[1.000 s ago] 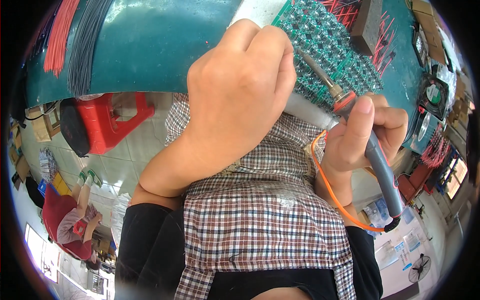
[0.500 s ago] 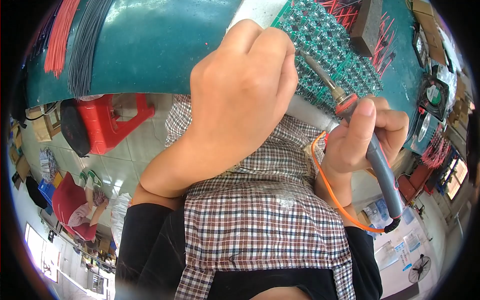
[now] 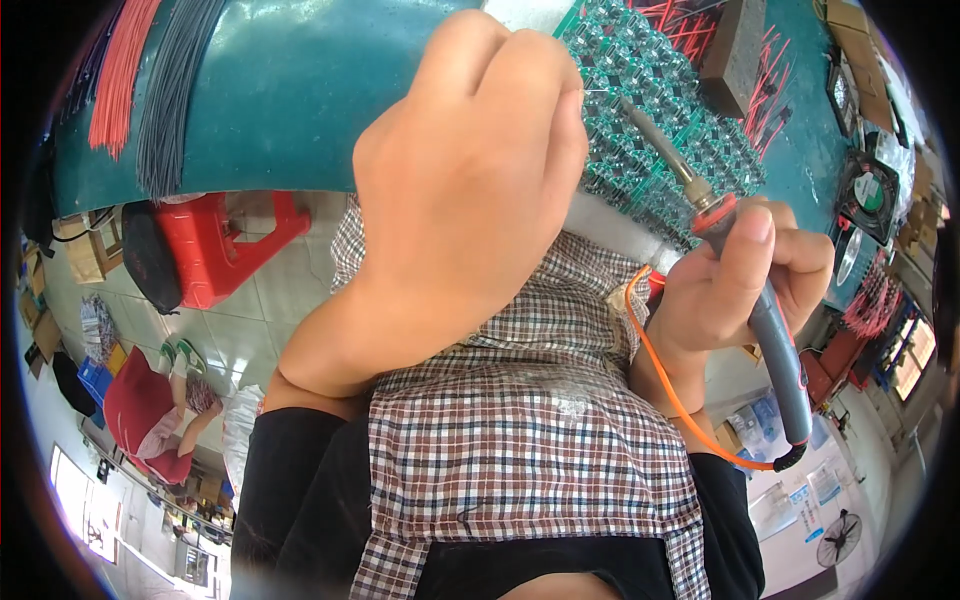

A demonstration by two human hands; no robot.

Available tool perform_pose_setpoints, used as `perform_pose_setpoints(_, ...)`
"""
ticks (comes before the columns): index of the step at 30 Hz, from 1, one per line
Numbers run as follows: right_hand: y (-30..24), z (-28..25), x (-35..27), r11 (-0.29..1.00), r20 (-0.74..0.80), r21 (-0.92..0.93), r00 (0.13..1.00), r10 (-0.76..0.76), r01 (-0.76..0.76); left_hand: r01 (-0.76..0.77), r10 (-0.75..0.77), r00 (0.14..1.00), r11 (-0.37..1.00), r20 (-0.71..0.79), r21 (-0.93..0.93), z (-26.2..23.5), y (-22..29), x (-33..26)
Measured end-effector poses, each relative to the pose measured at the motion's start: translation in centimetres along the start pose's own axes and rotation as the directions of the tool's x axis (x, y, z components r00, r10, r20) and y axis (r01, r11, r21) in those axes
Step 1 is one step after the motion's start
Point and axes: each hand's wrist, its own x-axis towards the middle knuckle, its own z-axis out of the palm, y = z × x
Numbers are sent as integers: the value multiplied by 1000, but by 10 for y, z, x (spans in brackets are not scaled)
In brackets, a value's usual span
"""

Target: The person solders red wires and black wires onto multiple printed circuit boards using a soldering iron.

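My right hand (image 3: 745,275) is closed round the grey and red handle of a soldering iron (image 3: 776,345). Its metal tip points up and left over a panel of green circuit boards (image 3: 640,60), apart from my other hand's fingers. My left hand (image 3: 465,185) is pinched, back of the hand upward, at the panel's left edge. A short, thin, pale wire (image 3: 597,91) sticks out from its fingertips toward the iron's tip. The fingertips themselves are mostly hidden behind the hand. An orange cord (image 3: 665,385) runs from the handle's end past my right wrist.
Bundles of red wires (image 3: 122,80) and grey wires (image 3: 178,95) lie at the left on the green table (image 3: 290,100). A dark metal block (image 3: 735,60) rests by the panel, among more red wires. A red stool (image 3: 215,250) stands below; a small fan (image 3: 868,190) sits far right.
My left hand has shifted slightly up and left. The right hand and soldering iron have moved right and a little down, widening the gap between tip and fingers. The thin wire now shows.
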Motion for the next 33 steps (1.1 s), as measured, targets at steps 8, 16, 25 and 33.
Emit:
perform_pose_setpoints(8, 2, 9, 5, 1000, -10, 19, 1000, 24, -24, 62, -69, 994, 995, 83, 81, -1, 10, 10)
perform_pose_setpoints(16, 5, 12, 8, 1000, -1, 21, 1000, 11, -11, 24, -25, 1000, 999, 11, 38, 11, -7, 7)
perform_pose_setpoints(25, 4, 13, 7, 999, 7, 22, 1000, 25, -25, 18, -20, 999, 999, 40, 33, 10, -7, 7)
perform_pose_setpoints(33, 1, 10, 7, 999, -23, 19, 999, 37, -36, -44, 44, 999, 999, 10, -12, 9, -8, 8)
